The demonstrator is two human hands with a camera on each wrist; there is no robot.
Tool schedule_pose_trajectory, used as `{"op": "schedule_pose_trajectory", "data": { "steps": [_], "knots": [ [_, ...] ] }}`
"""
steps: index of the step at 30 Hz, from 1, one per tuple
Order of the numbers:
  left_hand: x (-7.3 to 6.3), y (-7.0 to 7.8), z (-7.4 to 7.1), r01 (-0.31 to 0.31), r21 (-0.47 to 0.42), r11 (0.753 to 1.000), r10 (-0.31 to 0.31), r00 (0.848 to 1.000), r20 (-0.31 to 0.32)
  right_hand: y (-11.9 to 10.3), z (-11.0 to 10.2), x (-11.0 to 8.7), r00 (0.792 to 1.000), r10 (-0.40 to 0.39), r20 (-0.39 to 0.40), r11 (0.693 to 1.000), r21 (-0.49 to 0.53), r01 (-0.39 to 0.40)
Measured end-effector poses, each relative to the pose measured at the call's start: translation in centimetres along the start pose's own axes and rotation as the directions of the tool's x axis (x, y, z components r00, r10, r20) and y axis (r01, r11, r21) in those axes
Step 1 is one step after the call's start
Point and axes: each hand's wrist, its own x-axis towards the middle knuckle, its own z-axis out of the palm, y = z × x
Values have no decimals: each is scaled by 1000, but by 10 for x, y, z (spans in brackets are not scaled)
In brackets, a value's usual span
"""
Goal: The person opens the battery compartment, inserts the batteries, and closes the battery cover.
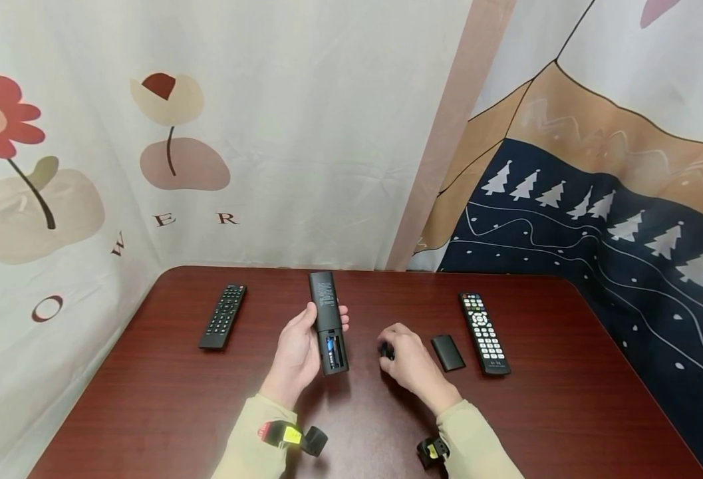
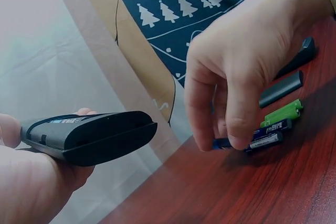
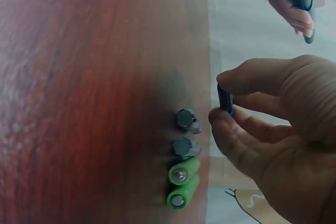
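My left hand (image 1: 296, 356) holds a black remote control (image 1: 326, 306) back side up, with its battery compartment uncovered at the near end. Inside the compartment a blue battery (image 1: 330, 347) shows. To the right, my right hand (image 1: 410, 362) pinches a small dark blue battery (image 3: 226, 99) between thumb and fingertips, over the table. Below that hand, two dark batteries (image 3: 185, 148) and two green batteries (image 3: 184, 171) lie side by side; in the head view the hand mostly hides them. A black battery cover (image 1: 447, 352) lies just right of the right hand.
A second black remote (image 1: 223, 317) lies at the table's left. Another remote with pale buttons (image 1: 485, 334) lies right of the cover. The reddish-brown table (image 1: 165, 406) ends at the back against a printed curtain (image 1: 303, 133).
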Motion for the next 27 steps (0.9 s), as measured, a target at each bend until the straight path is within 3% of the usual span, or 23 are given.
{"op": "schedule_pose_trajectory", "data": {
  "steps": [5, 11, 20, 27],
  "knots": [
    [1, 0, 1, 10, 2, 1000, -10, 1000, -11, -3, -4, 0, 1000, -13, -21, 990, 143, 16],
    [1, 0, 2, 14, 11, 1000, -14, 1000, -8, -10, -8, 0, 1000, 9, -26, 951, 310, 0],
    [0, 0, 3, 7, 6, 1000, -7, 1000, 4, -16, -11, -1, 995, 4, -105, 921, 388, 37],
    [1, -2, 3, 7, 4, 1000, -7, 1000, 11, -23, -12, -1, 992, 48, -117, 871, 491, 15]
  ]
}}
